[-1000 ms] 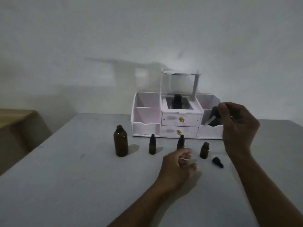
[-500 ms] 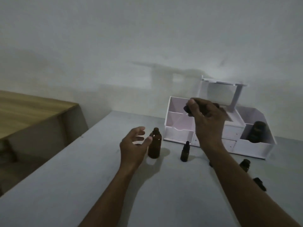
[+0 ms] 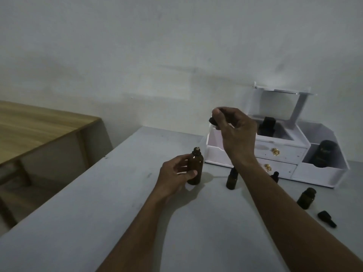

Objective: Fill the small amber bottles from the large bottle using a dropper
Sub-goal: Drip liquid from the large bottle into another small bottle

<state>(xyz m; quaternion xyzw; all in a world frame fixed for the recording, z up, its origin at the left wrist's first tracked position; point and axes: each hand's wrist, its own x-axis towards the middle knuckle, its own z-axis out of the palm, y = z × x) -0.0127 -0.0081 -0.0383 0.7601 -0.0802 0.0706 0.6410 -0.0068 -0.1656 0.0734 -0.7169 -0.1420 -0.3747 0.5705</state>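
Observation:
The large amber bottle stands uncapped on the grey table, and my left hand grips its body. Above and to the right, my right hand pinches the dropper's black bulb; the glass tube is hard to make out. A small capped amber bottle stands just left of my right forearm, and a second one peeks out behind the arm. A third small bottle, uncapped, stands further right, with a black cap lying on the table near it.
A white organiser box with two drawers and a raised lid stands at the back right; dark containers sit in its middle and right compartments. A wooden table lies to the left beyond the grey table's edge.
The view swung left. My left hand moved from near the small bottles to the large bottle and took hold of it. My right hand carried the dropper leftward to above the large bottle.

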